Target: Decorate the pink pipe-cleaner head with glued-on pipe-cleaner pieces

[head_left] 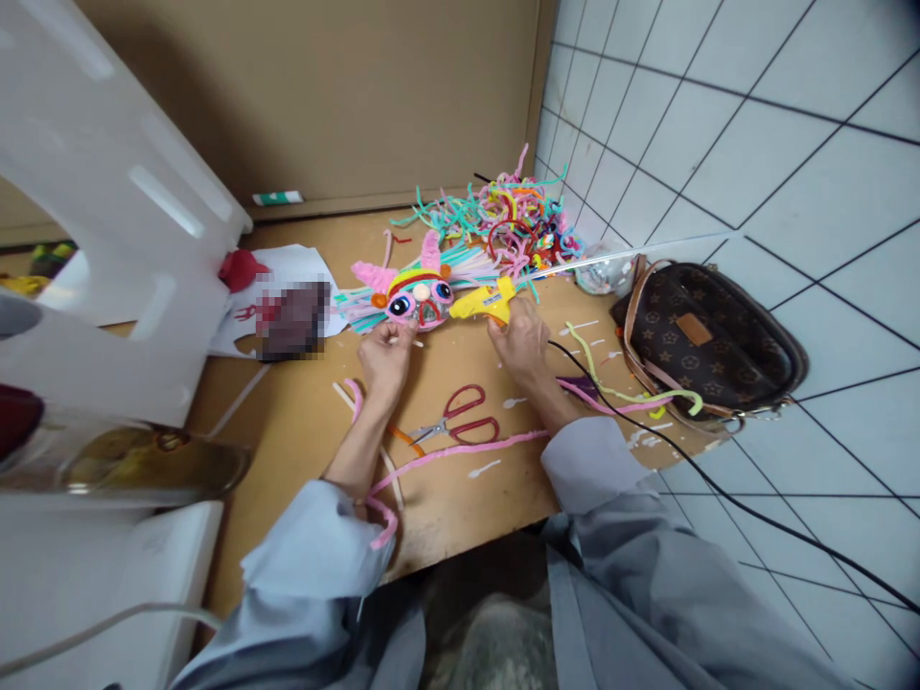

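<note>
A craft animal head [421, 292] with pink ears, big blue eyes and a rainbow band lies near the table's middle. My left hand [386, 362] pinches its lower edge; a small white bit shows by the fingertips, too small to name. In my right hand [523, 343] is a yellow hot glue gun [483, 301], its nozzle pointing left and close to the right side of the head. A stick of clear glue [610, 255] extends from its back, and a black cord [690, 465] trails to the right. Pale pink, white and teal pipe cleaners [467, 266] spread behind the head.
Red-handled scissors [460, 419] and a long pink pipe cleaner [467, 448] lie nearer me. A tangled pile of pipe cleaners [503, 220] stands at the back. On the right are a brown handbag [719, 326] and a tiled wall [812, 172]; a white panel [122, 192] rises on the left.
</note>
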Demonstrator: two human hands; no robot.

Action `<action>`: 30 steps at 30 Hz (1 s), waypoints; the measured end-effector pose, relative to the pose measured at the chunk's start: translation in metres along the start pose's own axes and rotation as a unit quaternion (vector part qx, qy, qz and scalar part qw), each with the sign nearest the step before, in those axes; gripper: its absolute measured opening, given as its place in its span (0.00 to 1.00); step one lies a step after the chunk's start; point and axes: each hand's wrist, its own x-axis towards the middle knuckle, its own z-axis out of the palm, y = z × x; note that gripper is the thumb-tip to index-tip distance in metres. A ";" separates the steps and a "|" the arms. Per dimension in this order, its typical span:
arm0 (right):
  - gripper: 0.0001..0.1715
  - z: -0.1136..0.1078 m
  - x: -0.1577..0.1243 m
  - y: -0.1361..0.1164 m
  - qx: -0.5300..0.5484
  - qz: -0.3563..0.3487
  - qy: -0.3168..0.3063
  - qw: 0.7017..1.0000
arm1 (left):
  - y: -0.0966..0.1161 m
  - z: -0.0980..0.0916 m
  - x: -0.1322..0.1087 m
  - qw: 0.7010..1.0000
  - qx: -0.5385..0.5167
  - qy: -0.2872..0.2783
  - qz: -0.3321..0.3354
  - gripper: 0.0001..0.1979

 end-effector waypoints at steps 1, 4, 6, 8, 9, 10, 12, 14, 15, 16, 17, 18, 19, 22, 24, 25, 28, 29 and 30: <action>0.11 0.001 0.000 0.000 0.000 -0.001 0.004 1.000 | -0.001 0.000 0.000 1.000 0.002 -0.002 0.003 0.15; 0.10 0.003 0.000 0.001 0.007 -0.007 0.014 1.000 | -0.001 -0.001 0.000 1.000 0.011 -0.003 0.010 0.16; 0.10 0.003 0.000 0.001 0.012 -0.009 0.017 1.000 | -0.001 -0.001 0.000 1.000 0.015 -0.004 0.012 0.16; 0.10 0.002 0.000 0.001 0.014 -0.009 0.016 1.000 | -0.001 -0.001 0.000 1.000 0.015 -0.005 0.010 0.16; 0.10 0.002 0.000 0.001 0.014 -0.008 0.015 1.000 | -0.001 -0.001 0.000 1.000 0.013 -0.002 0.008 0.16; 0.10 0.001 -0.001 0.001 0.014 -0.009 0.013 1.000 | -0.001 -0.001 0.000 1.000 0.011 0.002 0.007 0.15; 0.11 0.001 -0.001 0.001 0.015 -0.014 0.013 1.000 | -0.001 -0.001 0.001 1.000 0.010 0.006 0.006 0.15; 0.11 0.001 -0.001 0.001 0.011 -0.014 0.011 1.000 | -0.002 -0.001 0.001 1.000 0.012 0.005 0.006 0.15; 0.11 0.002 -0.001 0.001 0.008 -0.012 0.009 1.000 | -0.001 -0.001 0.001 1.000 0.013 0.004 0.006 0.15; 0.11 0.002 -0.001 0.001 0.005 -0.008 0.007 1.000 | -0.001 -0.001 0.001 1.000 0.013 0.003 0.005 0.15; 0.11 0.002 -0.001 0.001 0.003 -0.006 0.006 1.000 | -0.001 0.000 0.001 1.000 0.011 0.004 0.003 0.15; 0.11 0.003 0.000 0.001 0.002 -0.005 0.005 1.000 | 0.000 0.000 0.001 1.000 0.008 0.005 0.002 0.14; 0.11 0.003 0.000 0.001 0.004 -0.007 0.005 1.000 | 0.000 0.000 0.001 1.000 0.005 0.006 0.000 0.14; 0.10 0.004 0.001 0.002 0.012 -0.015 0.009 1.000 | 0.002 0.000 0.000 1.000 -0.001 0.007 -0.002 0.14; 0.10 0.005 0.001 0.002 0.012 -0.015 0.010 1.000 | 0.003 -0.001 -0.001 1.000 -0.002 0.004 0.002 0.14; 0.10 0.005 0.001 0.002 0.011 -0.014 0.010 1.000 | 0.003 -0.001 -0.001 1.000 -0.002 0.003 0.003 0.14; 0.10 0.006 0.000 0.002 0.013 -0.011 0.010 1.000 | 0.003 -0.001 -0.001 1.000 -0.002 0.005 -0.001 0.14; 0.10 0.005 0.000 0.002 0.015 -0.013 0.011 1.000 | 0.002 0.000 0.000 1.000 -0.002 0.008 -0.003 0.14; 0.10 0.005 0.000 0.002 0.017 -0.014 0.012 1.000 | 0.002 0.000 0.000 1.000 -0.002 0.010 -0.005 0.14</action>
